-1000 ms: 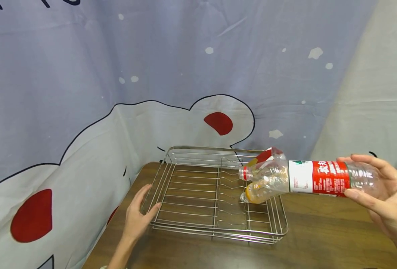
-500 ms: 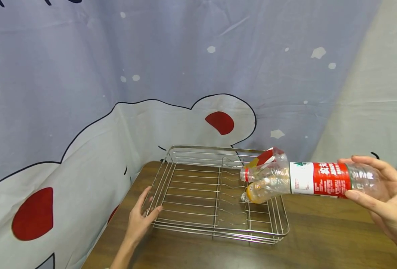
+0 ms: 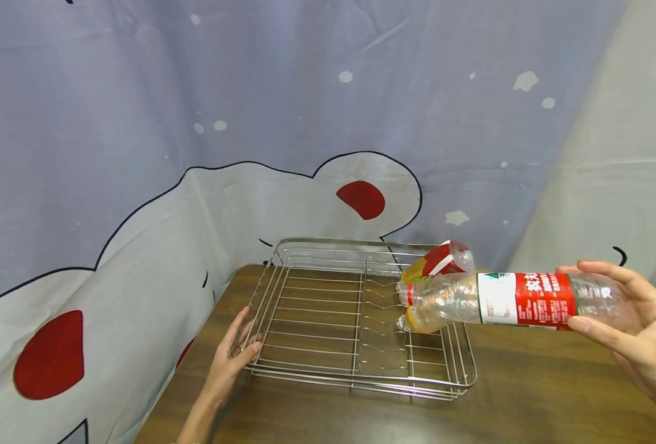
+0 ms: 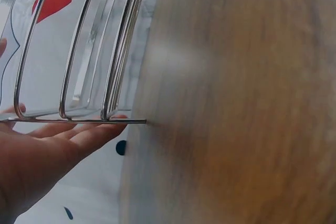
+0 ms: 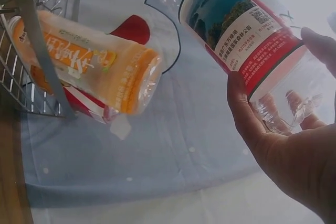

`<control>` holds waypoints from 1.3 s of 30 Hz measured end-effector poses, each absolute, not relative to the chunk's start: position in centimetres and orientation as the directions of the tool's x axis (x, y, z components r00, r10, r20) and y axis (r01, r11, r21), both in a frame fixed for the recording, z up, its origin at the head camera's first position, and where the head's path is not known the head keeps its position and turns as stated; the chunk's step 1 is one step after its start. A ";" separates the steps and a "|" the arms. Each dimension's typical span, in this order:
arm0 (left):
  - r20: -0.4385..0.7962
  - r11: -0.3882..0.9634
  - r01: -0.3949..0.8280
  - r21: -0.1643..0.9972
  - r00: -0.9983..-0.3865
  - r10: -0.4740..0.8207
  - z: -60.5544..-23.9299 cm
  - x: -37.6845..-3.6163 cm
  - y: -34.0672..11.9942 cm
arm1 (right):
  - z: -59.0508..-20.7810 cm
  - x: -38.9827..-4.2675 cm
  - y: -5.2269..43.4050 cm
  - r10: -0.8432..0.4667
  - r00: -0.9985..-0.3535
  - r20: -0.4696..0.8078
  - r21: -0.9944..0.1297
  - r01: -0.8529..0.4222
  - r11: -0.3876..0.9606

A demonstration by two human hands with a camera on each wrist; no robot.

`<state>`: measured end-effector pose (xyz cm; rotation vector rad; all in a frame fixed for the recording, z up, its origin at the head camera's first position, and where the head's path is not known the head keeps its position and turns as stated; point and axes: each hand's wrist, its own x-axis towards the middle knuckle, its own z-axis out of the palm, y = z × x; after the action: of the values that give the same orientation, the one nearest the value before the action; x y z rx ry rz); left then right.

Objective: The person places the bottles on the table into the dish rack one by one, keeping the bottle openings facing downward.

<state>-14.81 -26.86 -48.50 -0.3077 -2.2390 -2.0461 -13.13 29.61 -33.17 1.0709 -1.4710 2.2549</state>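
- Since the earlier head frames the clear water bottle [image 3: 505, 299] has dipped a little, its capped neck now lower and closer over the right end of the wire dish rack [image 3: 355, 320]; the left hand has slid slightly along the rack's near-left corner.
- The bottle lies almost level in the air, above the desk [image 3: 527, 394], with its red-and-white label facing up and its red-ringed neck pointing left toward the rack.
- The right hand [image 3: 633, 333] grasps the bottle round its base end, thumb under and fingers curled over the top; the right-wrist view shows the thumb [image 5: 247, 114] lying across the label's red band.
- An orange drink bottle [image 3: 424, 317] and a red-labelled bottle [image 3: 441, 259] behind it already lie at the rack's right end, just beneath and beside the held bottle's neck.
- The left hand [image 3: 230, 364] is released, fingers straight, resting against the rack's left side wires; the left-wrist view shows the fingertips [image 4: 100, 129] touching the rack's bottom wire.
- Judgement: laying it in well probably calls for keeping the bottle level, lowering it alongside the two bottles rather than onto them, and letting go only when the wires carry it.
- The left hand bracing the light rack should keep it from sliding on the desk; the round bottle may roll against the divider prongs [image 3: 380, 308].
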 end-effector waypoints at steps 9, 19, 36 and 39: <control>0.169 0.020 0.174 0.984 -0.974 0.151 -48.3 -14.7 -27.1 | -33.4 -12.8 29.3 -0.206 -0.782 0.588 -0.799 -0.522 -0.299; 0.156 -0.007 0.157 0.988 -0.976 0.155 -48.4 -14.5 -27.2 | -33.9 -12.3 28.5 -0.223 -0.875 0.430 -0.901 -0.433 -0.038; 0.193 -0.046 0.187 0.981 -0.963 0.191 -48.5 -14.8 -27.4 | -34.3 -12.4 27.9 -0.269 -0.878 0.397 -0.892 -0.438 0.115; 0.195 -0.048 0.189 0.981 -0.961 0.195 -48.5 -14.9 -27.4 | -34.3 -12.4 28.2 -0.280 -0.874 0.398 -0.885 -0.446 0.136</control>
<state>-14.85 -27.37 -48.52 -0.4371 -2.1705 -2.2343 -12.44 28.17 -34.32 0.7290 -2.2611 1.8415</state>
